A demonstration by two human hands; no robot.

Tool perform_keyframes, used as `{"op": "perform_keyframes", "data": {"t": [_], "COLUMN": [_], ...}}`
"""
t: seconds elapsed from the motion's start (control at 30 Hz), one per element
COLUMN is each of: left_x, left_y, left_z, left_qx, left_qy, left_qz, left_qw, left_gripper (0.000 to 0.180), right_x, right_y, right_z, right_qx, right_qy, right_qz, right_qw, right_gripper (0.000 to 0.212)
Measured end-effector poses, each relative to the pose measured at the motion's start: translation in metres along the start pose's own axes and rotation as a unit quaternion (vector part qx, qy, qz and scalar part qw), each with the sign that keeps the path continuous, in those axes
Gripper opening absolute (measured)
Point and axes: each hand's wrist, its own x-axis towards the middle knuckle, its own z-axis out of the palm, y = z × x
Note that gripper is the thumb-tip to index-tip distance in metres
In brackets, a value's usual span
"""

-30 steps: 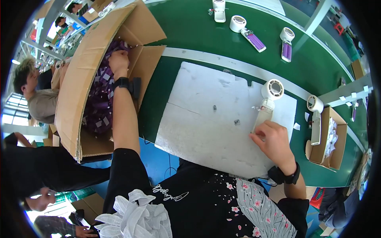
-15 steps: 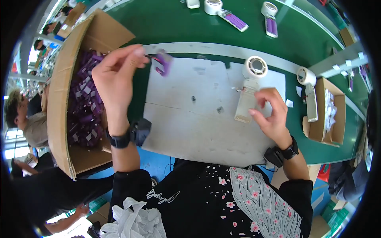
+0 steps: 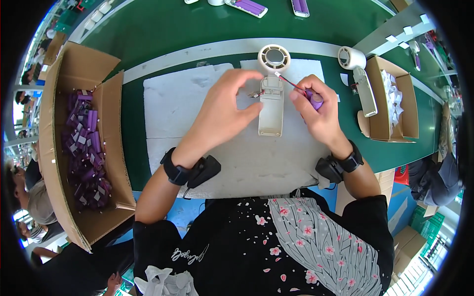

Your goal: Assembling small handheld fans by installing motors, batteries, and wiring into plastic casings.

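Right hand (image 3: 321,116): pinches a purple battery cell (image 3: 315,101), its red lead running to the fan body. Left hand (image 3: 224,116): fingers curled, steadying the beige handheld fan (image 3: 271,98) flat on the white foam mat (image 3: 177,108). Advice: keep the lead slack and the fan pinned. Carton of purple cells (image 3: 84,143) at left.

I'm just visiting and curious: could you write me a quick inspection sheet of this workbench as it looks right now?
Surface: white foam mat on a green bench.
Job's things: beige handheld fan body lying flat on the mat, round head away from the person; purple battery cell in the right hand.
Clutter: cardboard box of purple cells at left; second fan and small box of white pieces at right.
Grippers: left hand steadies the fan body; right hand pinches the cell.
Cables: thin red lead from cell to fan.
Surroundings: other people at left edge.
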Motion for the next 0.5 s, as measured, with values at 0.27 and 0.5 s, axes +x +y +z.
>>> {"op": "perform_keyframes", "data": {"t": [0.27, 0.5], "left_x": [0.002, -0.002], "left_y": [-0.026, -0.034], "left_z": [0.005, 0.007], "left_qx": [-0.042, -0.051], "left_qy": [-0.059, -0.079], "left_qz": [-0.045, 0.008], "left_qw": [0.996, 0.996], "left_gripper": [0.017, 0.014], "right_x": [0.013, 0.018], "right_y": [0.001, 0.005], "right_z": [0.015, 0.023], "right_qx": [-0.062, -0.157], "right_qy": [0.021, -0.001], "right_qz": [-0.096, -0.195], "right_qw": [0.993, 0.968], "right_gripper": [0.022, 0.029]}}
